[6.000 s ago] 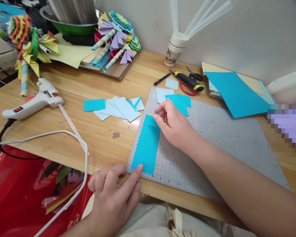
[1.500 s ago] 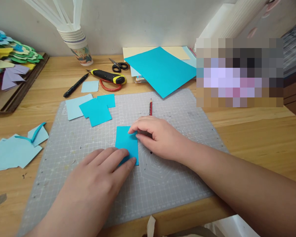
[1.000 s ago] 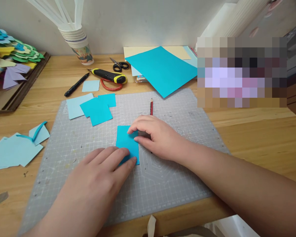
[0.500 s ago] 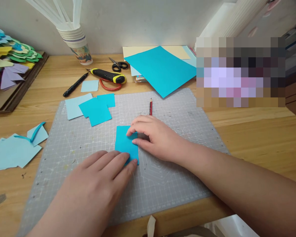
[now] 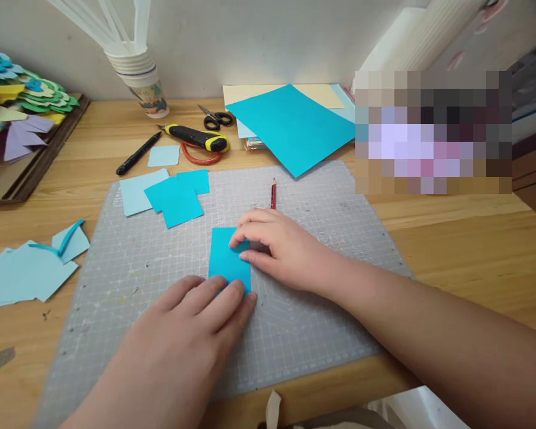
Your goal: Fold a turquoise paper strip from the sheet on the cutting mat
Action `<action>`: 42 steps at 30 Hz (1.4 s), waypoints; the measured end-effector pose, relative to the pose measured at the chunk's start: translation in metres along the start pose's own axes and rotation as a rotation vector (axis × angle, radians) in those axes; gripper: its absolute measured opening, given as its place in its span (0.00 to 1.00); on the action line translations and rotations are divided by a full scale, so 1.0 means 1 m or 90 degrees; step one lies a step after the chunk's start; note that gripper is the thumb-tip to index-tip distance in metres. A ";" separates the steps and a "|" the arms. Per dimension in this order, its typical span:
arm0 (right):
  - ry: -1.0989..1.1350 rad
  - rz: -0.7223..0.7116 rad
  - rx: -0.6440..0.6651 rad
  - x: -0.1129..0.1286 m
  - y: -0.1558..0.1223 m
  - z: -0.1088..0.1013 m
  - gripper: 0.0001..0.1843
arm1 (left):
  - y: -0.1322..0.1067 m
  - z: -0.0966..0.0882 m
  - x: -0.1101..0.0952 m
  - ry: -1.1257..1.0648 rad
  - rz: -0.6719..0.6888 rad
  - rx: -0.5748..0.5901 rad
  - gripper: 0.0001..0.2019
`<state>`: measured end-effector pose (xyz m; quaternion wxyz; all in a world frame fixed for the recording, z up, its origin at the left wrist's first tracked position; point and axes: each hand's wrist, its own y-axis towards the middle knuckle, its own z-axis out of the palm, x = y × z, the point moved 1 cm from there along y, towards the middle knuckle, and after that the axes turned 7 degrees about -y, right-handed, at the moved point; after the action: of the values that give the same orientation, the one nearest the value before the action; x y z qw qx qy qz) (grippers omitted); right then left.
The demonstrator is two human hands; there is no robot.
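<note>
A small folded piece of turquoise paper [image 5: 226, 256] lies in the middle of the grey cutting mat [image 5: 295, 333]. My left hand [image 5: 192, 333] lies flat with its fingers stretched out, the fingertips pressing the paper's near edge. My right hand [image 5: 281, 250] rests at the paper's right edge, thumb and forefinger curled onto it and holding it down. A red pencil [image 5: 273, 194] lies on the mat just beyond my right hand.
More turquoise and pale blue squares [image 5: 174, 199] sit at the mat's far left. A black pen [image 5: 138, 154], utility knife [image 5: 196, 137], scissors [image 5: 217, 119], paper cup [image 5: 145, 86] and big turquoise sheet [image 5: 290, 128] lie behind. Pale blue scraps [image 5: 27, 274] and paper flowers [image 5: 13, 101] are left.
My left hand has slid a little toward me and to the right along the paper's near edge. My right hand has stayed on the right edge. Six seconds ago the paper was a long strip.
</note>
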<state>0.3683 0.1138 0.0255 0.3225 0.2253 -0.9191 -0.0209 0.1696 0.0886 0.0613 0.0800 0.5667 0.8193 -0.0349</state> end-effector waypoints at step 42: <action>0.144 0.132 -0.121 0.002 -0.005 -0.003 0.16 | 0.011 0.014 0.024 -0.073 -0.084 -0.132 0.12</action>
<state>0.3703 0.1090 0.0282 0.4441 0.0987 -0.8892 -0.0485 0.1733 0.1127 0.0443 0.1827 0.4974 0.8480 0.0124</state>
